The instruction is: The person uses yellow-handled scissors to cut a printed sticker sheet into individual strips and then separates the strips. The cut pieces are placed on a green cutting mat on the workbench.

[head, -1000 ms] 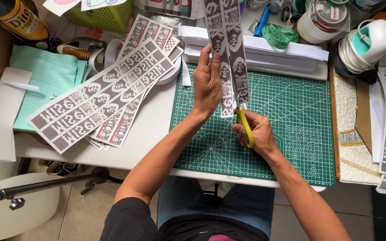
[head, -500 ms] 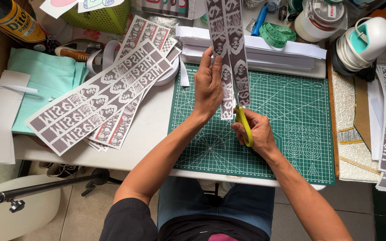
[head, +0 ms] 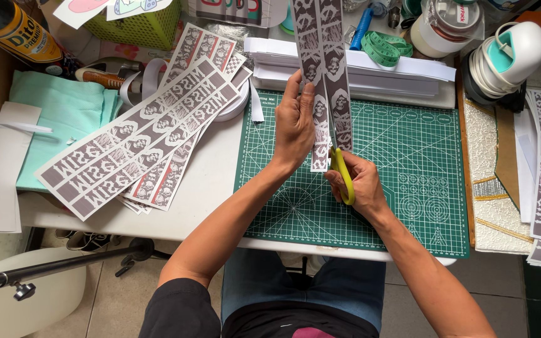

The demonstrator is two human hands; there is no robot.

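Two hands | left hand (head: 293, 125) grips printed strip (head: 324, 75) | right hand (head: 359, 183) holds scissors (head: 340, 170)

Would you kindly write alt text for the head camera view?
A person's left hand holds up a long printed paper strip while the right hand cuts it lengthwise with yellow-handled scissors over a green cutting mat. More printed strips lie piled to the left.
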